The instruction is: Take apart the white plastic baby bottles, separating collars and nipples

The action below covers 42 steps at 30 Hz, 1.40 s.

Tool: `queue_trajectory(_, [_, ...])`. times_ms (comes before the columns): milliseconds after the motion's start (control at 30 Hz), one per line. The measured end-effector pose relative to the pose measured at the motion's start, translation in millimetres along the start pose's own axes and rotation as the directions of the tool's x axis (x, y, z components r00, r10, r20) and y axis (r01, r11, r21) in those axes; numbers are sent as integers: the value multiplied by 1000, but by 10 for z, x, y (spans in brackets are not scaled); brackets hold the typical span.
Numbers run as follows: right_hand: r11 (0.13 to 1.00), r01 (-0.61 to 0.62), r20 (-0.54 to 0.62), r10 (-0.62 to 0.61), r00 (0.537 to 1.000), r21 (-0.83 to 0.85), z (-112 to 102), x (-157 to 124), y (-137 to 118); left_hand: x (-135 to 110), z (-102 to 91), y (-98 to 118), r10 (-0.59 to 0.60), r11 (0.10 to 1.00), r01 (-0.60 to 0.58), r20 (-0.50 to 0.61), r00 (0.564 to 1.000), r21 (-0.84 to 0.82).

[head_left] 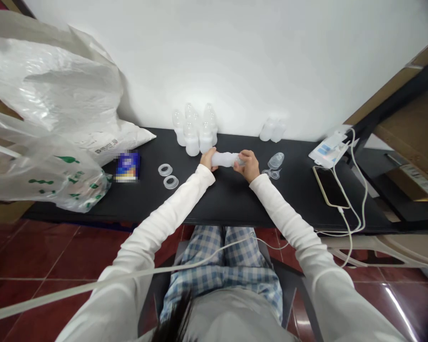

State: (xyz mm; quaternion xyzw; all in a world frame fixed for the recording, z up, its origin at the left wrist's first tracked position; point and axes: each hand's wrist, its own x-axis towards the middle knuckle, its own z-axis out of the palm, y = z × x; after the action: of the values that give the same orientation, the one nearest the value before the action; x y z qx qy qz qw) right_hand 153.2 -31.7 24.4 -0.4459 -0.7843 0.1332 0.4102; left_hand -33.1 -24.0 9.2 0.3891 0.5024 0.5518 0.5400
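Observation:
A white baby bottle (224,159) lies sideways between my two hands, above the black table. My left hand (209,159) is wrapped round its base end. At the other end, the fingers of my right hand (248,165) close round the neck, partly hiding a translucent piece there. Just behind my left hand stand several capped baby bottles (191,137) in a cluster. To the right of my right hand lie a clear dome cap (276,160) and small clear parts (271,174), perhaps nipples. Two translucent rings (170,182) lie to the left.
White bottles (273,129) without dome caps stand by the wall. A phone (331,186) with white cables and a white packet (329,148) lie on the right. Large plastic bags (50,80) and a blue package (127,166) occupy the left. A cable crosses my lap.

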Motion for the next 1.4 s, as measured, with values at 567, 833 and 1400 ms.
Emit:
queue_trajectory(567, [916,-367,-63,381,922,163,-132,182,-276,-179,63,150,667,702,-630,3,745,333])
queue_trajectory(833, [863,-414,-157,469,869,290,-99,164,-186,-216,50,108,616,714,-611,108,780,342])
queue_trajectory(1400, [928,-291,-174,334,926,231,302,678,180,-830,-354,48,571,235,-522,318,757,820])
